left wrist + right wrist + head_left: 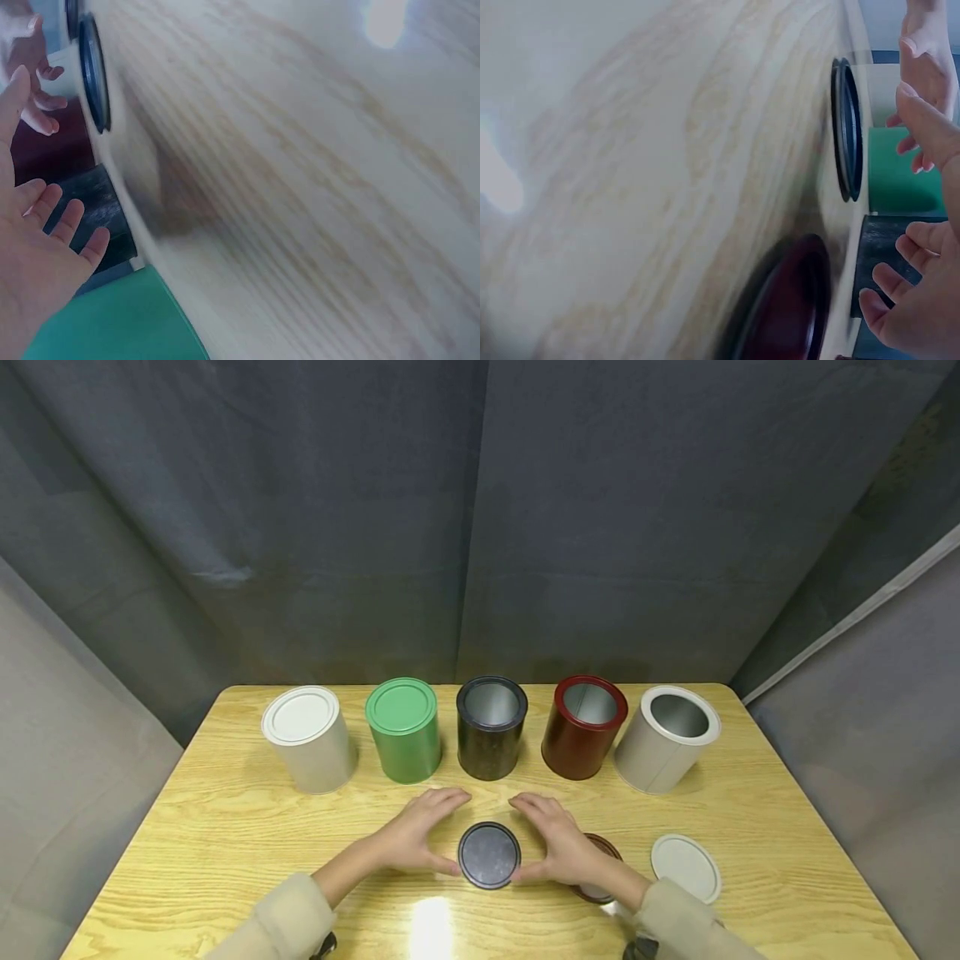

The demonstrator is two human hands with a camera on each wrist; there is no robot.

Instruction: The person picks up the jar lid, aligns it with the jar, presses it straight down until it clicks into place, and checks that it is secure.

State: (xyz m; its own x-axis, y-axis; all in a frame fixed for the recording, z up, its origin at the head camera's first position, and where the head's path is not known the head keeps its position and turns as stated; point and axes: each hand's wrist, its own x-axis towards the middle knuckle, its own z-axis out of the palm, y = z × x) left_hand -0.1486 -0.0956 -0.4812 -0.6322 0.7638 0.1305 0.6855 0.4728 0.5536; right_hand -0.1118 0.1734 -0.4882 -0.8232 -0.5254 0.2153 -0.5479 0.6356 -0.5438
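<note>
A round black lid [489,856] lies on the wooden table between my two hands. On its left side my left hand [416,833] hovers with thumb and fingers spread apart, holding nothing. My right hand [558,843] mirrors it on the other side, thumb tip right at the lid's edge in the head view. Straight behind the lid stands a black can [489,745] with its top uncovered. In the right wrist view the black lid [847,129] appears edge-on, with a dark red lid [791,307] nearer the camera.
A lidded white can [318,756] and a lidded green can [408,752] stand at the back left. Uncovered red [576,747] and white [656,760] cans stand at the back right. A brown-red lid [604,845], partly behind my right forearm, and a white lid [686,867] lie at right.
</note>
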